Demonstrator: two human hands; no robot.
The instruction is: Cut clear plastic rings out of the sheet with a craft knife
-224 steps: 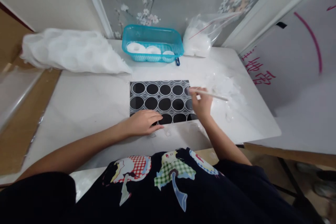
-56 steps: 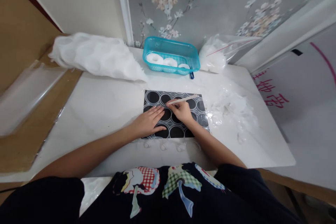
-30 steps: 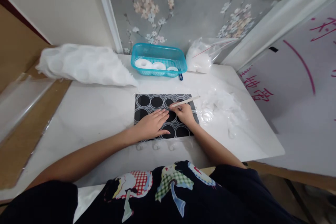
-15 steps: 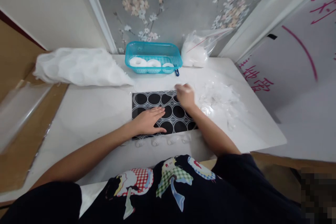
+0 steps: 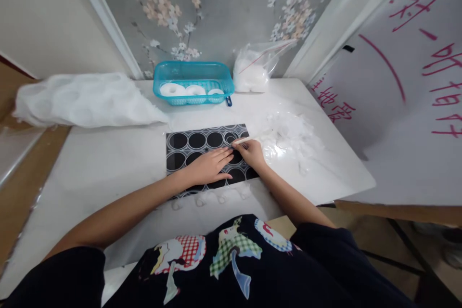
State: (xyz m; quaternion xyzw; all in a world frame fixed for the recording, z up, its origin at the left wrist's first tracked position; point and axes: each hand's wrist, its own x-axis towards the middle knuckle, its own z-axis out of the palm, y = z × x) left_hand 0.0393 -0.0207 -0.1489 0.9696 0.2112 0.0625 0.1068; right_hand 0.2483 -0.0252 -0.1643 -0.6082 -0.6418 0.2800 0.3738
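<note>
L hand [image 5: 208,167] flat, fingers open, pressing black circle sheet [image 5: 187,143]. R hand [image 5: 252,153] grip pinched on thin stick [image 5: 244,140], tip on sheet.

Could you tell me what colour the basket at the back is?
The basket is turquoise; head view.

Red brush-written Chinese characters [image 5: 334,106] on the white board [image 5: 393,163] to your right, more red characters [image 5: 442,89] at its far edge, all skewed, none you could read with certainty.
</note>
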